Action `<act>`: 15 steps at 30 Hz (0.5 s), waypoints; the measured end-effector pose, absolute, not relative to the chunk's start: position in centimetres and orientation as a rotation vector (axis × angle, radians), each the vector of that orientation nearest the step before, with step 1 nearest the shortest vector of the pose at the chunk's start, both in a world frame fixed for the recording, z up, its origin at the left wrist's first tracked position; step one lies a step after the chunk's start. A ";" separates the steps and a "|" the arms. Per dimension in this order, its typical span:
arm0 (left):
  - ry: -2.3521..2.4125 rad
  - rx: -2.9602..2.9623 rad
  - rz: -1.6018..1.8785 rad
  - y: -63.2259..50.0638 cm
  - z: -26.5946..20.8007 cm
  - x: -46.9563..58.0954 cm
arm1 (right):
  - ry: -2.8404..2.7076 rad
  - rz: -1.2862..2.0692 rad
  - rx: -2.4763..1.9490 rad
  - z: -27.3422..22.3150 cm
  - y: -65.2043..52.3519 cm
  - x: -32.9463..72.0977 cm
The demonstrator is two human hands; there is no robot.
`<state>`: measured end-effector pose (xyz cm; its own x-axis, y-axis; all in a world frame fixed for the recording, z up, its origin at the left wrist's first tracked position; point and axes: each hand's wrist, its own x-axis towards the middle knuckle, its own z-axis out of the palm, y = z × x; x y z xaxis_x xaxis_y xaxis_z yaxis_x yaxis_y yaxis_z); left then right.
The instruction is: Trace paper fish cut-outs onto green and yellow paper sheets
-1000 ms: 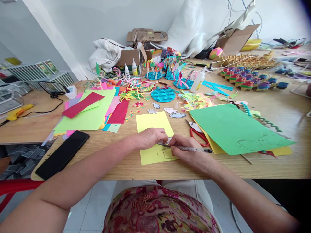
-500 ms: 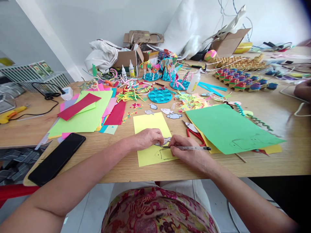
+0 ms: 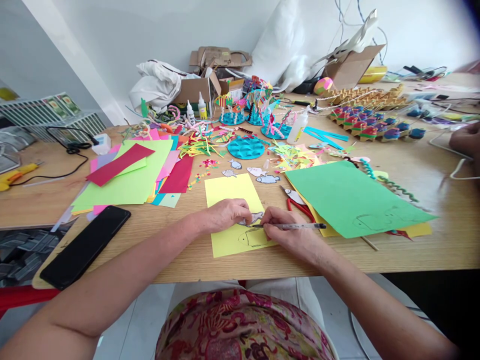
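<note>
A yellow sheet of paper point(image 3: 228, 245) lies in front of me with a fish outline point(image 3: 245, 240) drawn on its lower part. My left hand point(image 3: 230, 214) pinches a small grey fish cutout point(image 3: 256, 218) against the sheet. Between the fingers of my right hand point(image 3: 283, 230) is a pen point(image 3: 302, 226), its tip on the paper just below the cutout. Several more fish cutouts point(image 3: 268, 179) lie beyond the sheet. Red-handled scissors point(image 3: 305, 210) rest to the right, partly under a green sheet point(image 3: 348, 200) that bears a faint fish drawing.
Coloured paper point(image 3: 129, 185) is stacked at left, with a black phone point(image 3: 85, 245) in front of it. Paper scraps point(image 3: 296, 156), a blue scalloped disc point(image 3: 246, 148) and a glue bottle point(image 3: 299, 126) stand farther back. Another person's hand point(image 3: 467, 139) shows at the right edge.
The pen tip has shifted slightly right along the lower edge of the cutout. My left hand stays on the cutout, and the view has moved a little.
</note>
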<state>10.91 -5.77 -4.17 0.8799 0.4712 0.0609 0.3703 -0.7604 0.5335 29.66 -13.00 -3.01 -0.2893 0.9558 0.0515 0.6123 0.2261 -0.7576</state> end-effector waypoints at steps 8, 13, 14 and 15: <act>0.611 2.519 0.269 -5.7 -4.1 11.0 | -2.011 0.816 -1.437 -3.4 -12.9 29.6; 0.613 2.513 0.272 -5.8 -4.1 10.9 | -1.976 0.837 -1.472 -3.5 -12.9 29.2; 0.613 2.513 0.271 -5.8 -4.1 10.9 | -1.974 0.845 -1.472 -3.5 -12.9 29.1; 0.612 2.513 0.271 -5.8 -4.2 10.9 | -1.970 0.854 -1.469 -3.5 -13.0 29.1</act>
